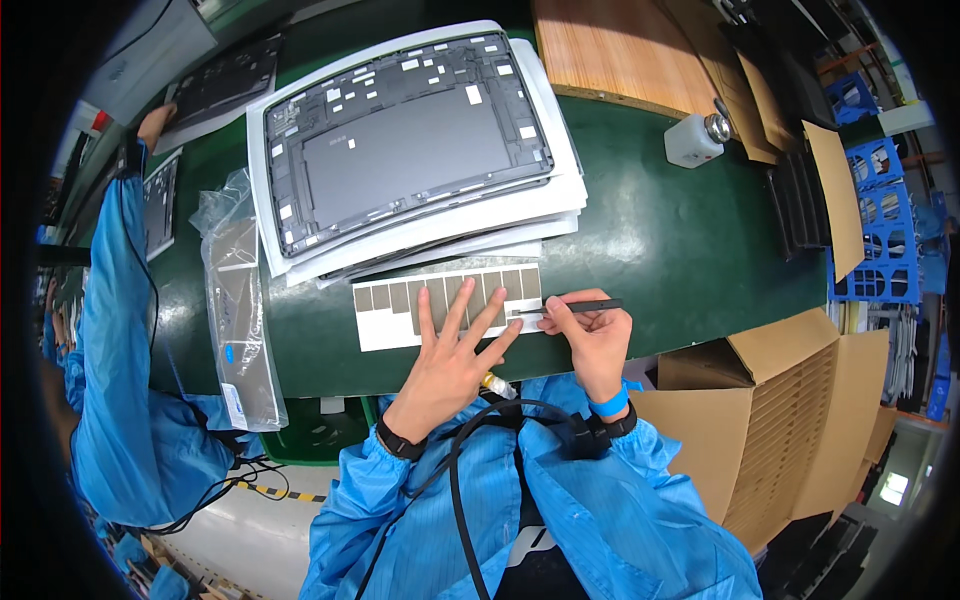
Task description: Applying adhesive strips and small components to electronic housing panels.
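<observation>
The sheet (pixel 378 331) of grey-brown strips (pixel 400 297) is laid on the green worktop (pixel 650 245), in front of the stacked panels (pixel 400 145). It is pressed by the spread left hand (pixel 447 362), whose grip is released. In the right hand (pixel 592 335), the grip is closed around black tweezers (pixel 585 306), their tips over the sheet's right end. Were pressure eased, the sheet could be dragged askew; were the tips angled steeply, a strip could be creased, or the nearby left thumb poked.
</observation>
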{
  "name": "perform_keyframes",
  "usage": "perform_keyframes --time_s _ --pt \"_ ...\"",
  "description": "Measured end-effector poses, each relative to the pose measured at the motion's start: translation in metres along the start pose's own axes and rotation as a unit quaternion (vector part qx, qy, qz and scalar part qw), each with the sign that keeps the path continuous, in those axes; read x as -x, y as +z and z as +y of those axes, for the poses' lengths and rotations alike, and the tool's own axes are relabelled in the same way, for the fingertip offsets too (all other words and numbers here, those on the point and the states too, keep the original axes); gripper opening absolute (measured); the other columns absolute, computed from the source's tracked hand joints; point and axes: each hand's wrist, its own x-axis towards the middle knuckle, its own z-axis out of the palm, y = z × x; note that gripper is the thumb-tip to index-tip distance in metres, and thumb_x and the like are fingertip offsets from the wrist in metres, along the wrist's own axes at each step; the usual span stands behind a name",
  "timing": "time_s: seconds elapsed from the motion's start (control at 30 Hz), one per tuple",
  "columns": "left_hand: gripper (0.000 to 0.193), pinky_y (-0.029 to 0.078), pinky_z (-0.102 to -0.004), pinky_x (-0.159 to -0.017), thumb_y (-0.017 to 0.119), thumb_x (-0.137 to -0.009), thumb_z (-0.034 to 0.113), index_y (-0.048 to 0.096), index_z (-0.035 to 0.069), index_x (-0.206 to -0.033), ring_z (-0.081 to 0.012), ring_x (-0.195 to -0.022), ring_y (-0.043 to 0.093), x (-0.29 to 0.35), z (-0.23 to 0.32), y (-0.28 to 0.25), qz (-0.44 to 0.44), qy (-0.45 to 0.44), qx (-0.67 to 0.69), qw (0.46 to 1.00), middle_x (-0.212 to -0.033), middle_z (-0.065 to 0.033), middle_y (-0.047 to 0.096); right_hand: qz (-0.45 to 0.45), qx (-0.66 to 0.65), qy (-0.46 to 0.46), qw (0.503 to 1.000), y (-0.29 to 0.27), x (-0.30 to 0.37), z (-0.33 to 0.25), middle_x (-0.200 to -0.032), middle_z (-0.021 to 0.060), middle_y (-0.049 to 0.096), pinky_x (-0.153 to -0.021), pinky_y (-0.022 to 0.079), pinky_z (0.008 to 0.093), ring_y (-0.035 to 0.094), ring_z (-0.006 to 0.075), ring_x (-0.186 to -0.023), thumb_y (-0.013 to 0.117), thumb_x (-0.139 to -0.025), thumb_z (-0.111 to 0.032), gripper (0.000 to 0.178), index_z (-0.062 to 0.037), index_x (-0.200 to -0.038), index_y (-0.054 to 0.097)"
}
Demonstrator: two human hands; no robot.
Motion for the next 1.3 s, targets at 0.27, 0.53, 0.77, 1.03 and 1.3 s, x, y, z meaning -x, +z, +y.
perform_keyframes --time_s 0.27,0.53,0.77,1.03,1.3 --pt "0.052 0.051 -0.0335 -0.062 0.069 -0.068 0.001 0.070 0.009 -0.120 -0.0250 -0.069 0.062 0.000 -0.040 -0.130 0.179 0.082 0.134 0.971 -0.080 -0.0059 0.068 0.012 0.061 -0.217 0.974 0.008 -0.086 -0.141 -0.079 0.0124 0.072 -0.066 0.058 0.0265 0.072 0.0186 -0.073 0.075 -0.088 -0.006 0.015 0.0054 -0.092 0.066" --pt "0.041 0.051 -0.0447 -0.065 0.062 -0.087 0.010 0.067 0.019 -0.127 -0.0348 -0.071 0.066 -0.167 -0.109 -0.180 0.042 0.091 -0.089 0.991 -0.081 -0.0112 0.071 -0.124 0.014 -0.239 0.963 0.071 -0.260 -0.119 -0.074 0.0103 0.070 -0.060 0.056 0.0259 0.071 0.0160 -0.067 0.076 -0.087 -0.011 0.020 0.0039 -0.088 0.063" --pt "0.041 0.048 -0.0496 -0.065 0.060 -0.095 0.022 0.059 0.016 -0.136 -0.0381 -0.068 0.063 -0.186 -0.123 -0.183 0.020 0.057 -0.119 0.991 -0.071 -0.0200 0.064 -0.123 0.041 -0.203 0.971 0.082 -0.252 -0.125 -0.073 0.0133 0.071 -0.057 0.058 0.0266 0.071 0.0170 -0.064 0.075 -0.087 -0.007 0.017 0.0066 -0.089 0.065" --pt "0.042 0.050 -0.0482 -0.066 0.061 -0.092 0.017 0.059 0.011 -0.133 -0.0365 -0.069 0.065 -0.191 -0.128 -0.182 0.012 0.062 -0.124 0.990 -0.072 -0.0176 0.066 -0.120 0.043 -0.187 0.974 0.083 -0.254 -0.124 -0.074 0.0138 0.071 -0.057 0.058 0.0263 0.072 0.0173 -0.065 0.075 -0.088 -0.008 0.018 0.0072 -0.087 0.065" --pt "0.040 0.047 -0.0496 -0.061 0.058 -0.098 0.028 0.056 0.014 -0.136 -0.0391 -0.065 0.063 -0.190 -0.135 -0.174 0.019 0.065 -0.118 0.991 -0.071 -0.0202 0.064 -0.133 0.034 -0.174 0.975 0.083 -0.255 -0.122 -0.075 0.0142 0.072 -0.057 0.058 0.0255 0.072 0.0169 -0.066 0.075 -0.088 -0.009 0.020 0.0077 -0.088 0.066"
